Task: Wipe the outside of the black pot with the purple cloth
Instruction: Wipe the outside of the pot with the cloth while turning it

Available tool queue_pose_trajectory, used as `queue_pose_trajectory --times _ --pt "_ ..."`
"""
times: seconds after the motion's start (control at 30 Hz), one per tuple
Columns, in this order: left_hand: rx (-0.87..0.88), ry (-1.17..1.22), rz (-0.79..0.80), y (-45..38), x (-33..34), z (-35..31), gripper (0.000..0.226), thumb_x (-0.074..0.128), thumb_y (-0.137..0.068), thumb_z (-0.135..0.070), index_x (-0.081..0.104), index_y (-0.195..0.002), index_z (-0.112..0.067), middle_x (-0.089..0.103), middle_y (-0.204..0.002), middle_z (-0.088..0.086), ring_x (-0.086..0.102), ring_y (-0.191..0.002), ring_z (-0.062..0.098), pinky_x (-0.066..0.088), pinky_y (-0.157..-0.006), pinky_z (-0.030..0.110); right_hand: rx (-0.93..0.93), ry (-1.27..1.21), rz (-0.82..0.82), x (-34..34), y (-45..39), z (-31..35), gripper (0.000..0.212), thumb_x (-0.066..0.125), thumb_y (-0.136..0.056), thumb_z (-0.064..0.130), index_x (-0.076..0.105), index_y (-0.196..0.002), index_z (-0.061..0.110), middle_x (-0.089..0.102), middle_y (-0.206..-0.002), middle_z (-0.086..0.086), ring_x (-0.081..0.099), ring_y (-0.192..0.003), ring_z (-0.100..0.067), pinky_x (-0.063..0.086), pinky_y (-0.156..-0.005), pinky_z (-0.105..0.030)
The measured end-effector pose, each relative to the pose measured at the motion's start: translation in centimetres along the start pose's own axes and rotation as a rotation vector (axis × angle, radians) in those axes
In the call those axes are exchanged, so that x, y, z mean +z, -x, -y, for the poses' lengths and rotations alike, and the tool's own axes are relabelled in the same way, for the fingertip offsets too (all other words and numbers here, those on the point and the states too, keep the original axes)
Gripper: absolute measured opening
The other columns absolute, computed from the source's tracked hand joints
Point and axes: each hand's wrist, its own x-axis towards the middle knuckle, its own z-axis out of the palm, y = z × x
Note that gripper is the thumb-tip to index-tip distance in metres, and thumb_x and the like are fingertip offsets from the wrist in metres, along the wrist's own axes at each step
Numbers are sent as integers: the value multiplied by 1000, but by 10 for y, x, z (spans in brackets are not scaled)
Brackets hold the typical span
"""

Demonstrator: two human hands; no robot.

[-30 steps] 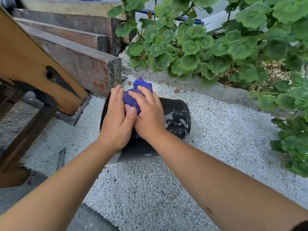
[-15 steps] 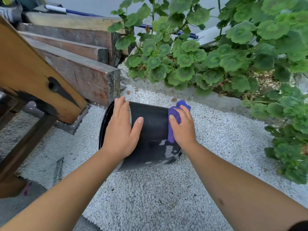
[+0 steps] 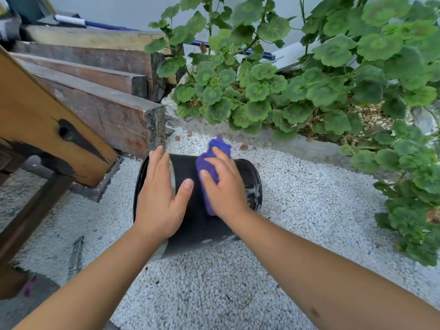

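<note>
The black pot (image 3: 200, 225) lies on its side on white gravel, its mouth to the left and its dusty base to the right. My left hand (image 3: 159, 196) rests flat on the pot's wall near the rim, fingers spread, holding it steady. My right hand (image 3: 226, 184) presses the purple cloth (image 3: 209, 163) against the top of the pot's wall, toward the base end. A tuft of the cloth sticks up past my fingertips, and its lower edge shows under my palm.
Thick wooden beams (image 3: 100, 110) are stacked at the left, close to the pot's mouth. A leafy green plant (image 3: 309, 91) in a low concrete bed fills the back and right. White gravel (image 3: 309, 210) covers the ground around the pot. A dark metal strip (image 3: 76, 256) lies at lower left.
My right hand has slid the purple cloth from the pot's base end back toward the middle of its wall. My left hand stays on the rim end.
</note>
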Motion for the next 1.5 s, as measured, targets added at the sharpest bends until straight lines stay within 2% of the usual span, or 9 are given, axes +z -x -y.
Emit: queue_pose_trajectory --times 0.3,0.47,0.57,0.73,0.97,1.13,1.23,1.33,1.5 --pt "46 87 22 0 -2 7 102 18 -86 -79 20 -151 -1 12 -162 8 5 -150 14 1 -113 10 -219 106 -27 23 3 25 40 59 -90 38 64 -123 16 50 -145 -7 45 -130 -28 32 -110 -37" --pt "4 37 5 -3 -2 14 92 23 -89 -71 17 -153 -5 7 -164 3 0 -150 11 -3 -110 6 109 205 -41 -5 0 -30 44 45 -93 49 59 -128 28 40 -152 6 38 -135 -23 25 -114 -51" --pt "7 0 20 -3 1 14 88 25 -90 -68 13 -154 -10 2 -164 -3 -6 -149 5 -2 -111 13 333 209 -78 -29 8 -73 41 45 -97 47 53 -132 28 26 -158 7 33 -138 -23 29 -113 -42" --pt "5 47 37 -7 3 13 86 30 -90 -69 9 -155 -17 -2 -164 -9 -8 -147 1 3 -113 25 661 -113 -167 -44 14 -92 29 48 -99 41 49 -123 26 62 -103 0 61 -93 -19 39 -66 -24" --pt "32 398 121 38 -6 50 92 53 -88 -59 -4 -155 -31 -17 -161 -18 3 -151 14 36 -110 51 634 -148 -164 -32 -1 -81 33 52 -97 41 51 -125 23 60 -103 2 57 -89 -17 37 -78 -28" --pt "-45 387 80 28 -12 46 92 52 -85 -63 -2 -154 -35 -13 -159 -26 -7 -146 -3 20 -117 33 628 -58 -213 -35 -16 -74 21 54 -94 43 48 -85 25 56 -80 6 53 -68 -8 33 -54 -25" --pt "-181 423 123 18 -7 35 93 53 -82 -63 -1 -153 -36 -12 -159 -25 -9 -141 -14 7 -109 4 646 90 -90 -47 -23 -79 26 51 -95 45 48 -92 19 53 -81 4 50 -68 -11 32 -55 -30" --pt "-212 370 181 13 -2 34 90 56 -90 -49 -5 -154 -32 -18 -159 -22 -15 -137 -17 0 -104 0 650 123 -3 -50 -17 -89 26 51 -96 44 47 -96 18 51 -84 1 50 -72 -18 33 -61 -32" --pt "-168 247 162 17 -5 35 92 44 -85 -63 -6 -155 -29 -21 -159 -21 -17 -137 -17 -3 -97 -4 526 78 -167 -61 -28 -83 37 71 -85 35 50 -114 25 56 -100 5 57 -85 -20 42 -68 -27"
